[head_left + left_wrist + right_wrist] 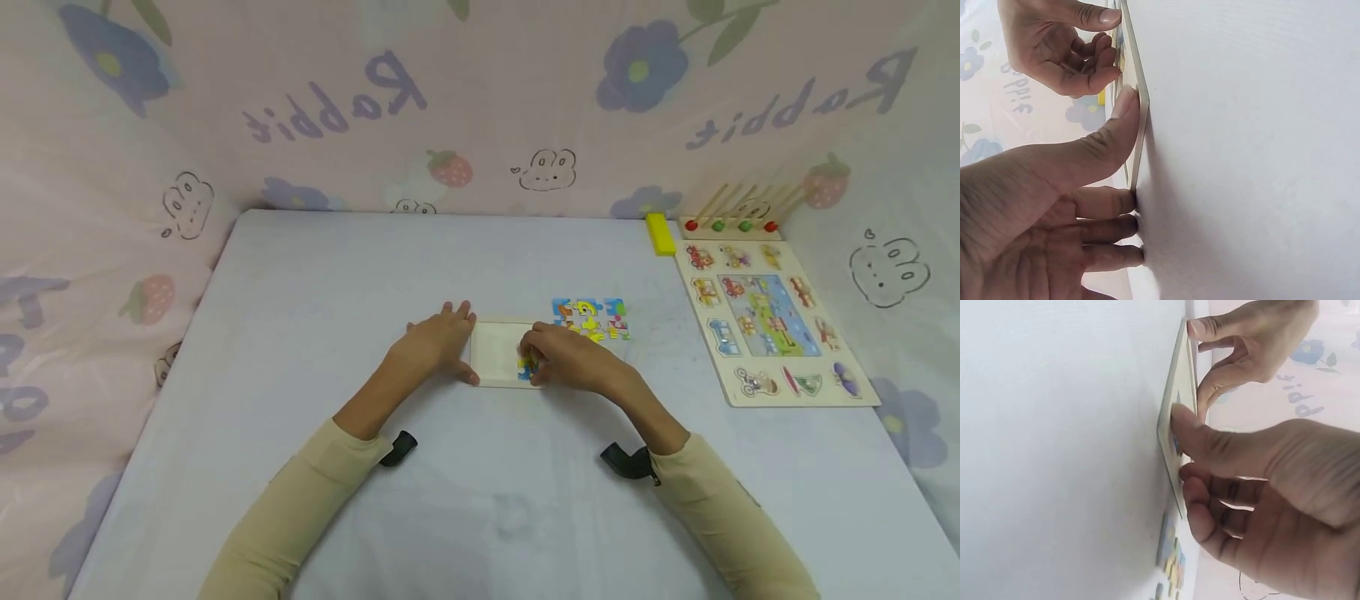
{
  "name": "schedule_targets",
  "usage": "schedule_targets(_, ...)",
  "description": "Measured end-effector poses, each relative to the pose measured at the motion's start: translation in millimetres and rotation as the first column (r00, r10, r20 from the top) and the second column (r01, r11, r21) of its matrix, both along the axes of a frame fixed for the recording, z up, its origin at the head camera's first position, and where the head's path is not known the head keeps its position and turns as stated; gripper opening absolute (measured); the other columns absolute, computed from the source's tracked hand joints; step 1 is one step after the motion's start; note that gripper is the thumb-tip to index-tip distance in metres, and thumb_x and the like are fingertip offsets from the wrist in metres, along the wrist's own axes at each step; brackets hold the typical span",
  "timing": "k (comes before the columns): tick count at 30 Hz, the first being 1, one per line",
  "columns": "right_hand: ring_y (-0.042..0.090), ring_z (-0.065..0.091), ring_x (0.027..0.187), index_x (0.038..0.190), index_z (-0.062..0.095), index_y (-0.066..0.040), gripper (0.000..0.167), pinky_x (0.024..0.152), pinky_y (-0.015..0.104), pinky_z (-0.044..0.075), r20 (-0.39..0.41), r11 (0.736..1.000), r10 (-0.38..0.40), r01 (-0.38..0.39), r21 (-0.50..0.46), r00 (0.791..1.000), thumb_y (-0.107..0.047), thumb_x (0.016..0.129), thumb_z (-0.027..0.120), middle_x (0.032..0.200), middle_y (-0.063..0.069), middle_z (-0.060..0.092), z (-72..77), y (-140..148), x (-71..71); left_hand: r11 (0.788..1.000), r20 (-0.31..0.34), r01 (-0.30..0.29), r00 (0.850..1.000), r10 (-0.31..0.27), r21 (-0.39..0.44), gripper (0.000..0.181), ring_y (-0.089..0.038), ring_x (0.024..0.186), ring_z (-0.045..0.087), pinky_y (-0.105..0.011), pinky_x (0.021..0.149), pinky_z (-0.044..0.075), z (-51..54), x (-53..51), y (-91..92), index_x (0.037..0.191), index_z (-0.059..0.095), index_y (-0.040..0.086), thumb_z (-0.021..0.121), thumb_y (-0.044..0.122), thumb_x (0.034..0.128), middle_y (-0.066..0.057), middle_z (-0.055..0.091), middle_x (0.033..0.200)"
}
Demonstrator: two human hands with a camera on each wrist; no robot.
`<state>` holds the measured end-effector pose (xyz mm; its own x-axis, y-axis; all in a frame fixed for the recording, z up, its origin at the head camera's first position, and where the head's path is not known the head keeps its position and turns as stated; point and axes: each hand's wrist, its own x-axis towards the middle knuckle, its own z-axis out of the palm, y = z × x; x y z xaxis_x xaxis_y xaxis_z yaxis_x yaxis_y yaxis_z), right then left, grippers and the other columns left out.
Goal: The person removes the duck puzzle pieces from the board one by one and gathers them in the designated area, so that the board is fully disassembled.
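Observation:
A shallow pale wooden puzzle tray [495, 353] lies flat on the white table. My left hand [435, 340] steadies its left side, the thumb on the near left corner and the other fingers fairly straight along the edge. At the tray's right end, my right hand [573, 358] bends over blue and yellow jigsaw pieces [525, 368], thumb and curled fingers on them. The right wrist view shows the right thumb [1188, 428] on the tray, with a bit of blue beside it; the hand hides most of the piece. Several loose jigsaw pieces [588, 317] lie beyond the right hand.
To the right lies a wooden picture board [708, 333] with vehicle and toy shapes. Behind it stands a wooden base with pegs and red and green beads [731, 227], beside a yellow block [660, 235]. A printed curtain [480, 100] borders the table.

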<state>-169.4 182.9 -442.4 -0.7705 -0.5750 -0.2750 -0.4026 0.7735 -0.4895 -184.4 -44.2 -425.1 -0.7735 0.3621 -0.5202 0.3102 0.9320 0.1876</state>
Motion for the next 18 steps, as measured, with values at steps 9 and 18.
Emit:
schedule_targets(9,0.018,0.055,0.092,0.104,0.068,-0.007,0.031,0.085,0.031,0.051,-0.055,0.998,0.063,-0.063,-0.004,0.996,-0.009,0.081,0.089,0.099,0.002,0.060,-1.7,1.5,1.1,1.000,0.007,-0.005,1.000,0.005,0.014,0.107,-0.038,0.164,0.018,-0.076,0.113,0.037,-5.6,2.1,-0.2,0.165,0.028,0.006,0.087,0.044,0.0843,-0.013,0.012,0.177)
schedule_targets(18,0.016,0.056,0.088,0.118,0.062,-0.004,0.040,0.080,0.028,0.050,0.055,0.996,0.028,-0.023,-0.083,0.998,-0.004,0.085,0.086,0.096,0.005,0.064,-2.4,5.9,-4.0,1.000,0.011,-0.015,1.000,0.015,0.007,0.109,-0.037,0.164,0.016,-0.076,0.114,0.036,-5.3,-1.9,1.6,0.166,0.027,0.007,0.088,0.044,0.0825,-0.012,0.011,0.177)
